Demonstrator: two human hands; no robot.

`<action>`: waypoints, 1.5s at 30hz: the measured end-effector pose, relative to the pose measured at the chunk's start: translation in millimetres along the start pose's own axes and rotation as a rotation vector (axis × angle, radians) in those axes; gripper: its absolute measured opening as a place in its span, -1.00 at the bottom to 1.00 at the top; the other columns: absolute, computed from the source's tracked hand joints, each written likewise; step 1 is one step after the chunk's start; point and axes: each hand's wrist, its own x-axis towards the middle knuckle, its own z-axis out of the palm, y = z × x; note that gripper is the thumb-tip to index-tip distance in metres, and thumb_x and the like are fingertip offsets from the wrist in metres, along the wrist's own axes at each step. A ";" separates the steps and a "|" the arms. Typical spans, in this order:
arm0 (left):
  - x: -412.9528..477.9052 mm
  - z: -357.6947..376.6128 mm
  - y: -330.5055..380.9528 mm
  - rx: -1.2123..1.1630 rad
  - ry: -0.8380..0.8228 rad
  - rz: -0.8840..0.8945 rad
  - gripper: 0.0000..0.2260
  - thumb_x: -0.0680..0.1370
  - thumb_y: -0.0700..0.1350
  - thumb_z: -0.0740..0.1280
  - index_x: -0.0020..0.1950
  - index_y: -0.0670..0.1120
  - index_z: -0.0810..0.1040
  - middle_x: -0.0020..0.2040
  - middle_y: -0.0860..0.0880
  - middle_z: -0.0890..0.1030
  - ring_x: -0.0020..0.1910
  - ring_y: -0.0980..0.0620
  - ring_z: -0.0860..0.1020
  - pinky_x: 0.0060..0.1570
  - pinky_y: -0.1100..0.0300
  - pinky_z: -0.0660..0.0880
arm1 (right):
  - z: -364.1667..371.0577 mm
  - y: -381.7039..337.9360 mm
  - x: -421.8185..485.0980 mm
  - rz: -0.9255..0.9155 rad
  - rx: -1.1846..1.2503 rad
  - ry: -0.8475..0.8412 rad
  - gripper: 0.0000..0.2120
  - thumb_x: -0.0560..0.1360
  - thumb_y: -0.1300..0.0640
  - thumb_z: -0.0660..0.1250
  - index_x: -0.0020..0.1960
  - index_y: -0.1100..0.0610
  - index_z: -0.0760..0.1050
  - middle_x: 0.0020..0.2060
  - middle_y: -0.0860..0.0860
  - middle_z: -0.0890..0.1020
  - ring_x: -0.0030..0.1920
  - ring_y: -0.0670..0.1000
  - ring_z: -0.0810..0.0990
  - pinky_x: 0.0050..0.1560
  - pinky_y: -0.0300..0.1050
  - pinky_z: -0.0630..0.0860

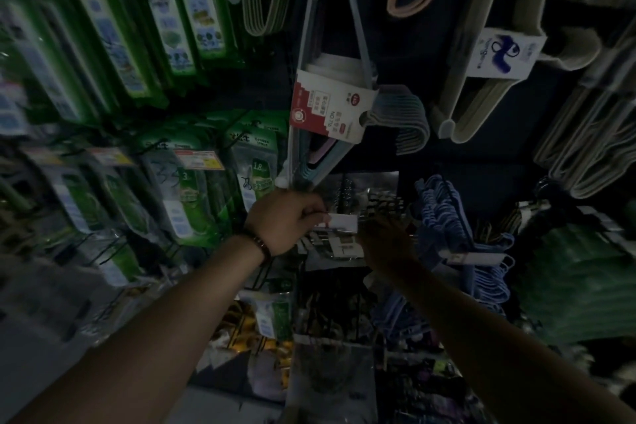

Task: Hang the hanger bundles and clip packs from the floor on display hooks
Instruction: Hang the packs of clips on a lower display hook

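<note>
The head view shows a dim shop corner with a dark display wall [447, 162] full of hooks and hanging goods. The light is weak and the left side is blurred.

On the left of the wall hang rows of green packs [192, 189] with white labels, and one carries a yellow and red price tag [199, 159]. At the top middle hangs a bundle of pastel hangers [330, 55] held by a red and white card sleeve [327, 110]; its lower end comes down close above the left hand. To the right hang beige hangers [488, 55] with a white and blue label [504, 53], and further right, grey-white hangers [592, 134]. Below them is a group of blue hangers [457, 227], just beside the right hand.

The left hand [287, 220], with a bead bracelet [260, 244] on the wrist, is closed around the white header of a clear clip pack [339, 222], and holds it up against the wall in the middle. The right hand [387, 241] is in shadow at the pack's right edge, fingers reaching to it; I cannot tell if it grips. Whether the pack is already on a hook is not visible.

At the bottom, more packs [272, 317] lie low down, some with yellow print, dark and unclear.
</note>
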 end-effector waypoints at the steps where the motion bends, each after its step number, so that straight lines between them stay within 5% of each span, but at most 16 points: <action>1: -1.1 0.2 0.4 -0.004 -0.002 -0.001 -0.80 0.64 0.23 0.30 0.02 0.17 0.64 -0.20 0.12 0.65 -0.29 0.16 0.51 -0.27 0.08 0.54 | 1.4 1.9 5.2 -0.007 0.023 0.033 -0.45 0.16 0.22 0.70 0.13 0.21 0.67 -0.10 0.20 0.72 0.02 0.30 0.67 0.04 0.24 0.65; 4: -3.5 1.9 1.2 -0.025 -0.028 -0.020 -0.84 0.65 0.20 0.33 0.03 0.18 0.65 -0.17 0.13 0.65 -0.32 0.25 0.46 -0.28 0.13 0.47 | 3.9 3.9 18.4 0.005 0.052 0.121 -0.57 0.12 0.38 0.65 -0.04 0.31 0.65 -0.20 0.24 0.68 -0.10 0.30 0.67 -0.12 0.20 0.68; 9: -9.9 11.0 3.7 -0.076 -0.063 -0.071 -0.89 0.65 0.18 0.35 0.06 0.21 0.63 -0.03 0.14 0.69 -0.17 0.16 0.54 -0.13 0.18 0.50 | 13.5 -8.4 27.9 0.083 0.175 0.169 -0.44 -0.06 0.38 0.74 -0.10 0.35 0.67 -0.17 0.29 0.68 -0.14 0.36 0.70 -0.18 0.18 0.71; 15: -35.3 24.5 -6.7 -0.280 0.007 -0.080 -0.80 0.55 0.12 0.49 0.13 0.10 0.68 0.07 0.23 0.67 0.02 0.32 0.59 0.10 0.28 0.58 | 34.8 2.7 -0.1 0.286 0.237 0.299 -0.57 0.38 0.19 0.52 0.24 0.12 0.62 0.23 0.19 0.54 0.27 0.33 0.49 0.27 0.29 0.41; 19: -88.4 45.5 -23.0 -0.519 0.016 -0.364 -0.67 0.56 0.12 0.49 0.29 0.15 0.55 0.14 0.24 0.61 0.06 0.35 0.58 0.11 0.33 0.56 | 50.6 -0.5 -50.6 0.285 0.285 0.383 -0.67 0.54 0.02 0.33 0.22 0.16 0.60 0.20 0.23 0.55 0.25 0.34 0.49 0.22 0.23 0.38; 22: -163.7 79.6 -45.1 -0.531 -0.110 -0.589 -0.82 0.64 0.16 0.36 0.18 0.12 0.58 -0.03 0.17 0.63 -0.12 0.27 0.60 -0.07 0.13 0.55 | 72.1 -33.6 -89.7 0.238 0.389 0.197 -0.78 0.58 0.02 0.31 0.04 0.14 0.62 -0.01 0.15 0.58 0.04 0.27 0.54 0.03 0.09 0.41; 27: -302.7 131.9 -47.8 -0.588 -0.423 -0.912 -0.87 0.69 0.00 0.33 0.07 -0.01 0.63 0.04 0.05 0.67 -0.04 0.13 0.61 0.14 0.02 0.59 | 106.6 -114.5 -128.3 0.097 0.606 -0.576 -0.72 0.65 0.00 0.35 0.23 0.16 0.62 0.09 0.14 0.67 0.07 0.18 0.65 0.01 -0.03 0.50; 29: -343.5 148.0 -43.0 -0.647 -0.521 -1.016 -0.78 0.70 0.01 0.31 0.09 -0.10 0.65 0.12 -0.05 0.69 0.00 0.08 0.62 0.18 0.08 0.58 | 123.8 -143.4 -140.0 0.104 0.680 -0.842 -0.82 0.63 0.04 0.43 0.17 0.11 0.63 0.04 0.08 0.68 0.01 0.04 0.62 0.05 -0.11 0.51; 31: -383.0 168.4 -42.8 -0.660 -0.583 -1.084 -0.77 0.69 0.11 0.27 0.14 0.02 0.65 0.20 0.00 0.69 0.14 0.08 0.61 0.29 0.11 0.51 | 149.3 -167.1 -154.6 0.160 0.710 -1.023 -0.92 0.60 0.04 0.47 0.04 -0.02 0.58 -0.12 -0.05 0.63 -0.11 -0.02 0.59 -0.07 -0.11 0.53; 35: -459.4 226.2 -70.0 -0.689 -0.655 -1.262 -0.91 0.67 0.11 0.30 0.10 0.18 0.58 0.21 0.03 0.68 0.28 -0.02 0.62 0.39 0.09 0.44 | 232.9 -213.8 -187.5 0.208 0.590 -1.187 -0.91 0.64 0.06 0.38 0.07 0.06 0.62 -0.12 -0.08 0.61 -0.01 -0.01 0.59 0.07 -0.06 0.55; 39: -532.5 323.0 -124.6 -0.748 -0.779 -1.274 -0.70 0.71 0.05 0.26 0.37 -0.06 0.57 0.22 0.02 0.66 0.29 0.00 0.61 0.23 0.25 0.48 | 356.8 -262.7 -213.0 0.175 0.503 -1.349 -0.77 0.67 0.06 0.33 0.18 0.20 0.62 0.04 0.10 0.67 0.14 0.12 0.65 0.09 -0.06 0.52; 45: -617.5 511.1 -225.3 -0.795 -0.911 -1.344 -0.73 0.73 -0.02 0.22 0.25 -0.15 0.60 0.09 -0.10 0.70 0.09 -0.06 0.66 0.16 0.02 0.58 | 584.9 -321.6 -248.1 0.248 0.529 -1.475 -0.75 0.61 -0.08 0.41 0.15 0.07 0.60 0.06 0.03 0.70 0.07 0.01 0.68 0.16 -0.03 0.63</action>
